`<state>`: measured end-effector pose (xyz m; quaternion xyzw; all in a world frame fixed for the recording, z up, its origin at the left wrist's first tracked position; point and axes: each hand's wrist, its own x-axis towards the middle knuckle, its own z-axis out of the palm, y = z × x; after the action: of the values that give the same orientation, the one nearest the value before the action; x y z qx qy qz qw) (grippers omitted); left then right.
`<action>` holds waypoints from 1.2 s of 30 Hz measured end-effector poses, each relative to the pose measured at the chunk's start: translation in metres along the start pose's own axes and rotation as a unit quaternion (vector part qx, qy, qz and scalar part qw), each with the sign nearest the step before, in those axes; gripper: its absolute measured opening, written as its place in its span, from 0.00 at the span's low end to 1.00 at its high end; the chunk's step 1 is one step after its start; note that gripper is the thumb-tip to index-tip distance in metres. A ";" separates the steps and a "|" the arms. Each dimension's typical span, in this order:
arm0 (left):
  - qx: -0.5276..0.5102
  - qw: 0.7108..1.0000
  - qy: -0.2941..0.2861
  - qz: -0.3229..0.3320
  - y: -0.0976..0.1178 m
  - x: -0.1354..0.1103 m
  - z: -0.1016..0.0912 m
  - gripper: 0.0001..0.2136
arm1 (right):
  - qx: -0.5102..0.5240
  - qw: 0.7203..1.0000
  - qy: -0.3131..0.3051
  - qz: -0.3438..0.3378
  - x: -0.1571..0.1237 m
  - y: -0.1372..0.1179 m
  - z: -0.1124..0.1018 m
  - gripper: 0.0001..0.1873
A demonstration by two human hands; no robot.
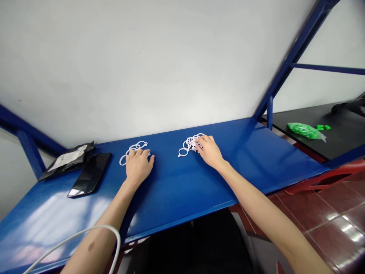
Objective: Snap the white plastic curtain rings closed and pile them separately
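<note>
On the blue tabletop [176, 186] lie two groups of thin white rings with small tabs, like curtain rings. Over the left group of rings [142, 144] rests my left hand [139, 165], palm down, its fingers loosely apart and its thumb out to the side. It covers part of that group. At the right-hand pile of rings [184, 152], my right hand [209, 151] has its thumb and fingertips closed on white rings. The fingers hide some of the pile, so exactly which rings are gripped is unclear.
Left of the rings lie a black phone [90, 175] and a black plastic parcel [71, 156] with a white label. A white cable [85, 229] loops over my left forearm. Blue frame bars [288, 62] rise at the sides. A bag of green pieces [305, 130] lies on the neighbouring black table.
</note>
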<state>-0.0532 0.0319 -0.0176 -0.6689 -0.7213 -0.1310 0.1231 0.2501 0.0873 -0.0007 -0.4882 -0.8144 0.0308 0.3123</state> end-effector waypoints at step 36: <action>-0.609 0.791 -0.052 0.031 0.062 -0.033 -0.035 0.08 | 0.221 0.963 -0.051 -0.145 -0.025 -0.060 0.000 0.07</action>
<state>0.0108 -0.0066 0.0049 -0.6331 -0.4766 -0.5039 -0.3435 0.2115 0.0358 0.0087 -0.2814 -0.8641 0.1894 0.3718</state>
